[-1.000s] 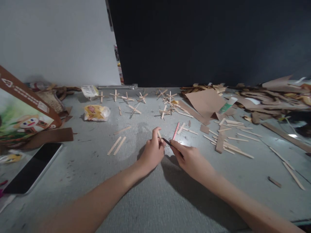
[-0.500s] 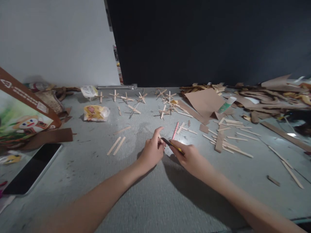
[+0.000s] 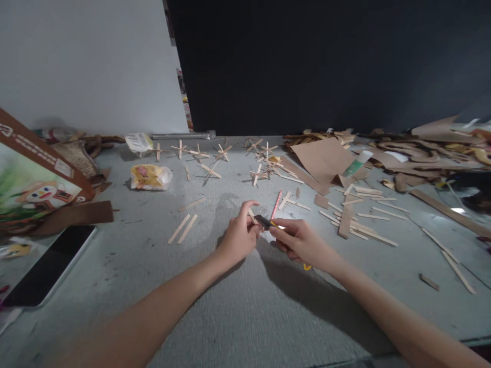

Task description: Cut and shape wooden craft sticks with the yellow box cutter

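Observation:
Between the thumb and fingers of my left hand (image 3: 240, 235) is a pale wooden craft stick (image 3: 251, 214), held just above the table. My right hand (image 3: 303, 243) grips a utility knife (image 3: 264, 221) with a dark blade and a yellow handle. The blade lies against or very close to the stick; contact is hard to make out. Just beyond my right hand lies a red-and-white striped straw-like stick (image 3: 275, 204). Two loose craft sticks (image 3: 183, 230) rest left of my left hand.
Several crossed-stick pieces (image 3: 210, 171) stand along the back. Loose sticks (image 3: 374, 235) and cardboard (image 3: 318, 158) with a glue stick (image 3: 357, 163) are at right. On the left are a phone (image 3: 49, 268), a yellow packet (image 3: 149, 177) and a printed box (image 3: 38, 179).
My right hand has turned, so the knife's blade shows broader and its yellow end appears below the hand. My left hand has stayed nearly in place, still holding the stick.

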{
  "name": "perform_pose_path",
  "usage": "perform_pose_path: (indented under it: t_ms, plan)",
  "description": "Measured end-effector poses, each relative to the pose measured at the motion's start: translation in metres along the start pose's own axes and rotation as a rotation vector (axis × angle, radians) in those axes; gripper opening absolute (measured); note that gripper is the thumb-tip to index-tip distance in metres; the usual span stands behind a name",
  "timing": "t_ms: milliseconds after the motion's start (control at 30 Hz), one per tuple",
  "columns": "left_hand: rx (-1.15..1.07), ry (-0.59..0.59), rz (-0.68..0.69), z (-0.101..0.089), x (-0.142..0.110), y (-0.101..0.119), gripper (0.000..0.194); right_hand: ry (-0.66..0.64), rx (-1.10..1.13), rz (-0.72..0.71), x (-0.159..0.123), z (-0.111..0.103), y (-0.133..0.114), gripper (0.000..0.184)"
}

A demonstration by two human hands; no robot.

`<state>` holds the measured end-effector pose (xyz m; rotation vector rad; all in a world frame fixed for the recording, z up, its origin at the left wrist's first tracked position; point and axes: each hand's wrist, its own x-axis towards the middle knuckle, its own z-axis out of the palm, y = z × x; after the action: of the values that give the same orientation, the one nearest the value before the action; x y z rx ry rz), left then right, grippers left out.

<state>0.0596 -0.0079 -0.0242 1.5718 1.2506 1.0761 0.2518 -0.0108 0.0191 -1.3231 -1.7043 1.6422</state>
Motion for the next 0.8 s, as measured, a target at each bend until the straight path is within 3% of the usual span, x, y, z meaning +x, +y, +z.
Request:
perform_pose_path:
  t_ms: [500, 800]
  plan:
    - [-0.048, 0.016, -0.001, 0.0023, 0.0013, -0.0025, 0.052, -0.080, 0.239, 0.140, -0.0012, -0.0027, -0.0043, 0.061]
    - [-0.090, 0.016, -0.019, 0.0024, 0.0001, 0.0007, 0.052, -0.102, 0.362, 0.245, -0.0009, -0.0051, -0.0076, 0.058]
